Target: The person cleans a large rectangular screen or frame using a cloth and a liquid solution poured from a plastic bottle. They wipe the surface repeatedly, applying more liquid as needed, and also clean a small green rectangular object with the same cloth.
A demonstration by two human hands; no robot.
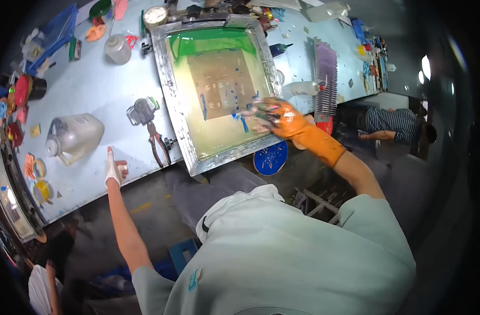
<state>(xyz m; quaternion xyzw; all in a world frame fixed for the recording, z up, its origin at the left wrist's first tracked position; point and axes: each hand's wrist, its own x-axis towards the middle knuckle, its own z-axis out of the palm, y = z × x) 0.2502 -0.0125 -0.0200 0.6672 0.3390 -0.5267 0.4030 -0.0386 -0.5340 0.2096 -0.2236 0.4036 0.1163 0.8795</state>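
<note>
A screen-printing frame [170, 94] with a metal rim lies tilted on the table in front of me. Its mesh carries a green band along the far end, a brownish patterned rectangle and several blue tape bits. Over the near right part of the mesh, my right hand [287, 119], in a stained orange rubber glove, is closed on a crumpled pinkish rag [253, 119]; the fingertips are blurred. My left hand [114, 169], in a thin white glove, rests at the table's front edge, forefinger stretched out and holding nothing. Pliers [157, 144] lie between it and the frame.
Left of the frame are a translucent jug [78, 135], a squeeze bottle [117, 49] and tape rolls [41, 191]. To the right lie a white bottle [305, 88] and a purple spiky strip [325, 79]. A blue bucket [270, 158] stands below. Another person [392, 125] is at right.
</note>
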